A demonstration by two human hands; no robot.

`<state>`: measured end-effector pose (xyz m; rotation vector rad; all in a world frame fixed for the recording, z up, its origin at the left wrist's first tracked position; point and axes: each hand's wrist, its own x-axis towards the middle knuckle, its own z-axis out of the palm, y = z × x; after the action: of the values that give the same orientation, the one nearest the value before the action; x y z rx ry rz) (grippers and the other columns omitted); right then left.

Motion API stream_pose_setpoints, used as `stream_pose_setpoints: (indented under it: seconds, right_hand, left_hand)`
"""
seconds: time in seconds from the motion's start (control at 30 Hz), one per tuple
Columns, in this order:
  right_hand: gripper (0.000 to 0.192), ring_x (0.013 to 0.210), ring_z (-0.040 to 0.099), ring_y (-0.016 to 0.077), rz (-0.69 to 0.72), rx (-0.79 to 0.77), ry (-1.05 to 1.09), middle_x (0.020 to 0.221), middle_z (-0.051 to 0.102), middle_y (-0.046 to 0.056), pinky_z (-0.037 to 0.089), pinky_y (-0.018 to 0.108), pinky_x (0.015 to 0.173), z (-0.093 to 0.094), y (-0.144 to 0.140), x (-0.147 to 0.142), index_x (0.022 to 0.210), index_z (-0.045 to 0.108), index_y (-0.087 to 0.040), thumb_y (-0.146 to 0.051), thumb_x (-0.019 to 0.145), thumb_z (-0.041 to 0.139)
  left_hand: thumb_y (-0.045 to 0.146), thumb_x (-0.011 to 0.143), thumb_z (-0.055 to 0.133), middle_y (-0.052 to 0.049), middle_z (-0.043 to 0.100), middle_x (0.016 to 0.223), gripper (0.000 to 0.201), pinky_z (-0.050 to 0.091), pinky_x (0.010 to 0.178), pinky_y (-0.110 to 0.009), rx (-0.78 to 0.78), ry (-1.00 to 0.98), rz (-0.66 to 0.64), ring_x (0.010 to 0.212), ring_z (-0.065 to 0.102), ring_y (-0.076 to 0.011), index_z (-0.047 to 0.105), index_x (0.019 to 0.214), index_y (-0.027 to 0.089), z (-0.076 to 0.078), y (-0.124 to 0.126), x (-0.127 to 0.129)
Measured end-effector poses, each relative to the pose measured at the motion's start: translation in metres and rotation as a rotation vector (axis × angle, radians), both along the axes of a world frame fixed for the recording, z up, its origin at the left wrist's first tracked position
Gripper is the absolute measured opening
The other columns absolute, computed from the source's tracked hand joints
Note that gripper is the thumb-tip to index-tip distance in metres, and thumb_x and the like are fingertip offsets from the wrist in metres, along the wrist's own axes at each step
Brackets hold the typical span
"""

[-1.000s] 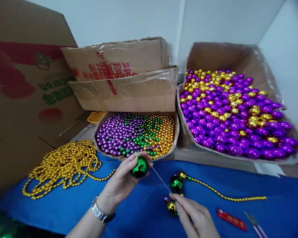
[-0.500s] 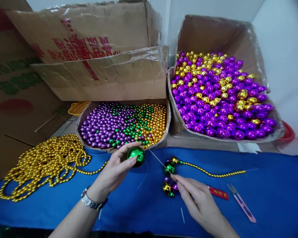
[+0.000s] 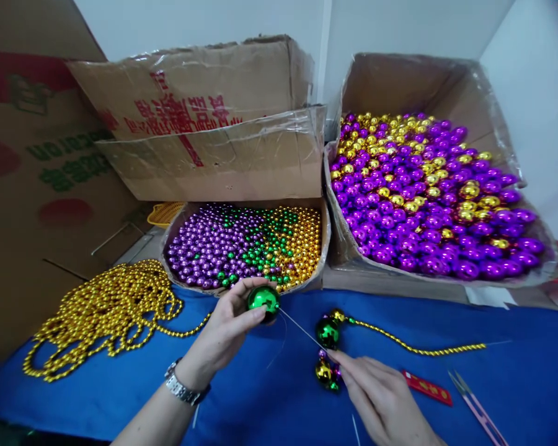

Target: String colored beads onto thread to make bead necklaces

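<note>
While pinching: left hand (image 3: 225, 331), green ball (image 3: 263, 299).

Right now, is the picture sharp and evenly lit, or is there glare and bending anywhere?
Head view: bright, even light; small glare spots on the green ball in the left hand; box edges bow outward from wide-angle distortion; the right hand looks slightly soft.

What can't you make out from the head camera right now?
- Needle: its tip, hidden where it enters the green ball in the left hand.
- Right hand: wrist cut off by the bottom edge.
- Red strip: print too small.
- Snips: cut off at the bottom edge.
</note>
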<state>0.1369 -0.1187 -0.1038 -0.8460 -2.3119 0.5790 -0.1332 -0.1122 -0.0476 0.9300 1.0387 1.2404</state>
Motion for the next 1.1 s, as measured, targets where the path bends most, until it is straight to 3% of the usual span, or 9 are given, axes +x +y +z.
stream_pose_setpoints:
  seconds: [0.13, 0.27, 0.37, 0.47, 0.7, 0.83, 1.1]
  right_hand:
    - [0.037, 0.064, 0.066, 0.0169, -0.006, 0.045, -0.015, 0.081, 0.071, 0.006, 0.055, 0.026, 0.063, 0.002, 0.001, 0.000, 0.126, 0.054, -0.021, -0.016, 0.093, 0.039]
    - [0.038, 0.061, 0.065, 0.0171, -0.009, 0.102, -0.039, 0.078, 0.070, 0.006, 0.053, 0.027, 0.058, -0.004, 0.002, -0.001, 0.125, 0.055, -0.018, -0.013, 0.091, 0.040]
    - [0.039, 0.064, 0.065, 0.0185, -0.017, 0.142, -0.072, 0.077, 0.070, 0.007, 0.053, 0.029, 0.061, -0.011, 0.003, -0.006, 0.126, 0.053, -0.015, -0.010, 0.089, 0.039]
    - [0.039, 0.070, 0.066, 0.0196, -0.028, 0.133, -0.059, 0.078, 0.069, 0.008, 0.054, 0.030, 0.066, -0.016, 0.004, -0.013, 0.125, 0.052, -0.014, -0.008, 0.089, 0.038]
    - [0.033, 0.073, 0.068, 0.0202, -0.044, 0.103, 0.013, 0.079, 0.069, 0.009, 0.056, 0.029, 0.066, -0.026, 0.002, -0.018, 0.120, 0.052, -0.014, -0.009, 0.090, 0.039]
    - [0.033, 0.074, 0.068, 0.0184, -0.010, 0.068, 0.007, 0.088, 0.071, 0.008, 0.056, 0.027, 0.068, -0.034, 0.003, -0.014, 0.121, 0.050, -0.017, -0.011, 0.091, 0.040]
    - [0.028, 0.073, 0.069, 0.0187, -0.038, 0.024, -0.004, 0.081, 0.071, 0.006, 0.056, 0.026, 0.070, -0.039, 0.001, -0.014, 0.116, 0.056, -0.019, -0.016, 0.093, 0.039]
  left_hand:
    - [0.022, 0.076, 0.068, -0.011, 0.054, 0.123, 0.041, 0.049, 0.081, -0.033, 0.039, 0.074, 0.025, 0.102, 0.054, -0.0238, 0.054, 0.114, 0.020, 0.003, 0.000, -0.001]
    - [0.022, 0.070, 0.074, -0.009, 0.057, 0.119, 0.052, 0.046, 0.087, -0.034, 0.094, 0.328, 0.041, 0.103, 0.054, -0.0252, 0.056, 0.119, 0.022, 0.011, -0.002, 0.000]
    - [0.022, 0.068, 0.075, -0.008, 0.056, 0.122, 0.052, 0.039, 0.098, -0.040, 0.205, 0.516, -0.011, 0.111, 0.050, -0.0286, 0.060, 0.118, 0.025, 0.014, -0.004, 0.006]
    - [0.023, 0.070, 0.074, -0.007, 0.053, 0.127, 0.054, 0.031, 0.105, -0.040, 0.279, 0.576, -0.072, 0.120, 0.044, -0.0287, 0.058, 0.122, 0.027, 0.010, -0.007, 0.015]
    - [0.028, 0.082, 0.063, -0.009, 0.044, 0.137, 0.065, 0.043, 0.092, -0.033, 0.091, 0.154, -0.046, 0.116, 0.047, -0.0252, 0.033, 0.139, 0.030, -0.004, -0.013, 0.033]
    - [0.023, 0.073, 0.073, -0.010, 0.047, 0.135, 0.072, 0.045, 0.086, -0.029, 0.074, 0.056, -0.026, 0.111, 0.050, -0.0236, 0.037, 0.135, 0.027, -0.007, -0.012, 0.036]
    - [0.018, 0.069, 0.076, -0.009, 0.048, 0.133, 0.073, 0.046, 0.081, -0.025, 0.087, 0.013, -0.060, 0.103, 0.053, -0.0197, 0.040, 0.132, 0.027, -0.009, -0.014, 0.036]
